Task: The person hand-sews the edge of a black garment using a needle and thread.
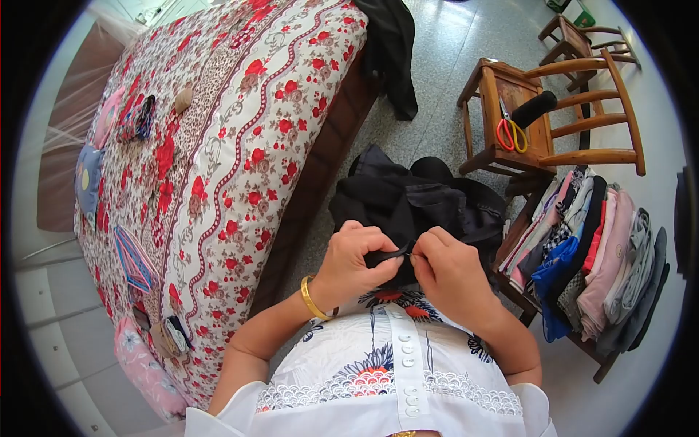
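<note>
Black fabric [415, 197] lies bunched over the lap in the middle of the view. My left hand [358, 255], with a gold bangle at the wrist, pinches a dark edge of that fabric between thumb and fingers. Close beside it on the right, my right hand [445, 266] is closed at the same edge, its thumb and forefinger pressed together. Any small item between the fingertips is too tiny to make out.
A bed with a floral cover [240, 167] fills the left side. On a wooden chair [510, 80] at the upper right lie scissors [512, 135] and a black roll [534, 109]. Folded clothes [590, 251] are stacked at the right. Black cloth [397, 58] hangs off the bed.
</note>
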`<state>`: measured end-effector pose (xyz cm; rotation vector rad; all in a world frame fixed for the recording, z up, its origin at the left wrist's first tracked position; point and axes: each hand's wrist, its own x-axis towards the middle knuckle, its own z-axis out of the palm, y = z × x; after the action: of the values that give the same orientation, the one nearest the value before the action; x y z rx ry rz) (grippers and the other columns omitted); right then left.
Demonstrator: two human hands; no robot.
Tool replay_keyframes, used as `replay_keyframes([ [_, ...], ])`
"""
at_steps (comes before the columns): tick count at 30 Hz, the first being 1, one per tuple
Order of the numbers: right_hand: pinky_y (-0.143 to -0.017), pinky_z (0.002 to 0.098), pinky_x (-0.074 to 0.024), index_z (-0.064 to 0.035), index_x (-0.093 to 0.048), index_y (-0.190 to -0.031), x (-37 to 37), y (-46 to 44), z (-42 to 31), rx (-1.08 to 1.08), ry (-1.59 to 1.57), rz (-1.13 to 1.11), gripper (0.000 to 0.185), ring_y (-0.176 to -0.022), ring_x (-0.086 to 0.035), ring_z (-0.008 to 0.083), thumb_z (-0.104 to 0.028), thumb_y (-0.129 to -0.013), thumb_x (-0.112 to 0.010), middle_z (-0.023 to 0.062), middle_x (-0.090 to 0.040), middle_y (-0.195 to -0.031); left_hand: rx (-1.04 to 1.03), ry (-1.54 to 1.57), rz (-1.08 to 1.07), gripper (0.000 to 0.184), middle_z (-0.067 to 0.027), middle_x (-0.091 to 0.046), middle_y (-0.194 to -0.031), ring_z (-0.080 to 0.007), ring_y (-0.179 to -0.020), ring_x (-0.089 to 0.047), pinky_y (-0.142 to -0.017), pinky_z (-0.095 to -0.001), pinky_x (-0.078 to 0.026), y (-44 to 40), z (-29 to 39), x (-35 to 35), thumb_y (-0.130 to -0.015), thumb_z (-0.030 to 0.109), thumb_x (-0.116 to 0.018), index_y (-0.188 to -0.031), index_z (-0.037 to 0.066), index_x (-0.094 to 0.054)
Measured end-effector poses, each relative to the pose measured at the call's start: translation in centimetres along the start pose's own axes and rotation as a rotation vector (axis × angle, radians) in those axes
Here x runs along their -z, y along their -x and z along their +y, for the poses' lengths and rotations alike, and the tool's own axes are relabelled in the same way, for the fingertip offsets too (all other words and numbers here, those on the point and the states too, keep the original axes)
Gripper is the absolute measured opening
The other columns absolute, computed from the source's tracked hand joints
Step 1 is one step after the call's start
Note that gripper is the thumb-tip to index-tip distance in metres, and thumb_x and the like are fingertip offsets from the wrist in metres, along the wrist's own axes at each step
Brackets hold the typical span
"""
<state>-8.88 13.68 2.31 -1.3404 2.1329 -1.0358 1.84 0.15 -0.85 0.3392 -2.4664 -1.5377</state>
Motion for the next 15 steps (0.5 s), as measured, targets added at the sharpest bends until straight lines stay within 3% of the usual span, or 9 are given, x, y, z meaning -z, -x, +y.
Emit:
replay_keyframes([
  [5, -0.048, 0.0299, -0.0443, 0.0010, -0.051, -0.076, -0.5, 0.4, 0.5, -0.051, -0.070, 0.092, 0.007, -0.057, -0.055, 0.0241, 0.000, -0.072, -0.056, 0.0115, -0.051, -0.079, -0.068, -0.050, 0.114, 0.009, -0.0023, -0.050, -0.054, -0.0129, -0.052, -0.042, -0.060, -0.0249, -0.033, -0.5, 0.8, 0.1, -0.060, 0.004, -0.066, -0.067, 0.003, -0.060],
  [7, -0.050, 0.0248, -0.0451, 0.0021, -0.053, -0.084, 0.0, 0.8, 0.6, -0.158, -0.479, -0.004, 0.013, -0.059, -0.058, 0.0162, 0.003, -0.071, -0.058, 0.0105, -0.052, -0.085, -0.097, -0.070, 0.176, 0.010, -0.0024, -0.051, -0.054, -0.0126, -0.052, -0.041, -0.060, -0.0251, -0.032, -0.4, 0.6, 0.3, -0.060, 0.003, -0.066, -0.069, 0.003, -0.062],
  [10, -0.052, 0.0214, -0.0461, 0.0024, -0.054, -0.090, 0.0, 1.2, 0.8, -0.076, -0.451, 0.027, 0.020, -0.062, -0.058, 0.0115, 0.002, -0.071, -0.061, 0.0102, -0.051, -0.091, -0.108, -0.046, 0.187, 0.010, -0.0026, -0.052, -0.054, -0.0119, -0.053, -0.041, -0.057, -0.0250, -0.032, -0.3, 0.5, 0.3, -0.061, 0.003, -0.066, -0.071, 0.003, -0.063],
  [15, -0.053, 0.0224, -0.0478, 0.0016, -0.055, -0.089, -0.3, 1.3, 0.8, 0.015, -0.324, 0.031, 0.023, -0.062, -0.059, 0.0133, -0.002, -0.068, -0.065, 0.0112, -0.052, -0.092, -0.022, 0.039, 0.185, 0.008, -0.0014, -0.053, -0.055, -0.0109, -0.054, -0.041, -0.055, -0.0245, -0.032, -0.3, 0.5, 0.2, -0.062, 0.003, -0.065, -0.070, 0.003, -0.063],
])
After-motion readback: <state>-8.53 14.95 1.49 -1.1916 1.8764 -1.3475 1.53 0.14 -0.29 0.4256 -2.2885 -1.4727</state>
